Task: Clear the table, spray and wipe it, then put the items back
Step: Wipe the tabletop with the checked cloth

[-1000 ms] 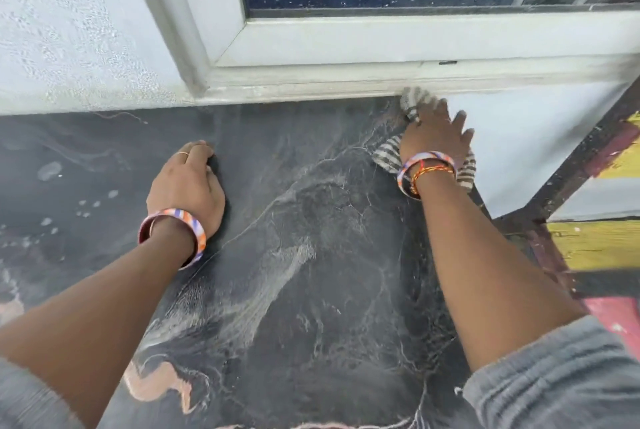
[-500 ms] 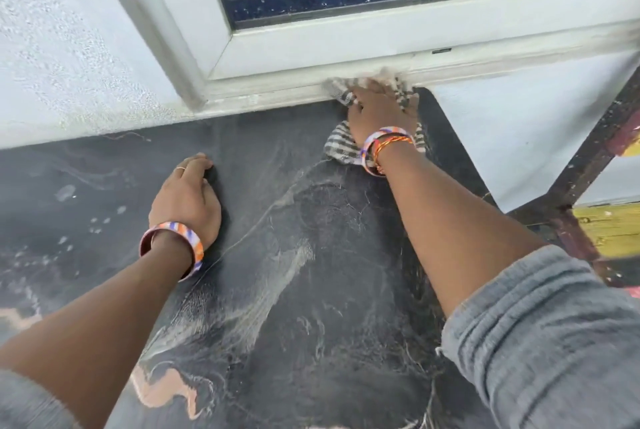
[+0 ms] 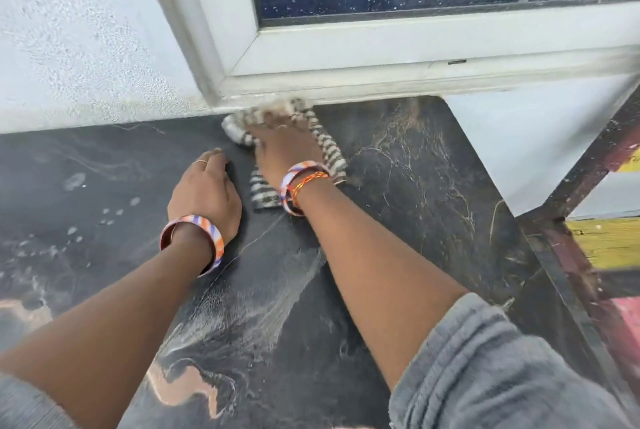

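Note:
A black marbled table (image 3: 415,186) with pale smears fills the lower view and butts against the wall. My right hand (image 3: 287,148) presses a black-and-white striped cloth (image 3: 329,151) flat on the tabletop at its far edge, just under the window sill. The fingertips and the cloth's far end are blurred. My left hand (image 3: 204,193) rests palm down on the table right beside the cloth, fingers curled slightly, holding nothing. Both wrists wear striped bangles.
A white window frame (image 3: 381,44) and a textured white wall (image 3: 79,48) rise directly behind the table. The table's right edge drops off near a dark painted frame (image 3: 588,165) with yellow and red panels. Small droplets (image 3: 104,217) dot the left tabletop.
My right hand has slid the cloth leftward along the table's back edge, from the far right corner to beside my left hand. The left hand has stayed planted.

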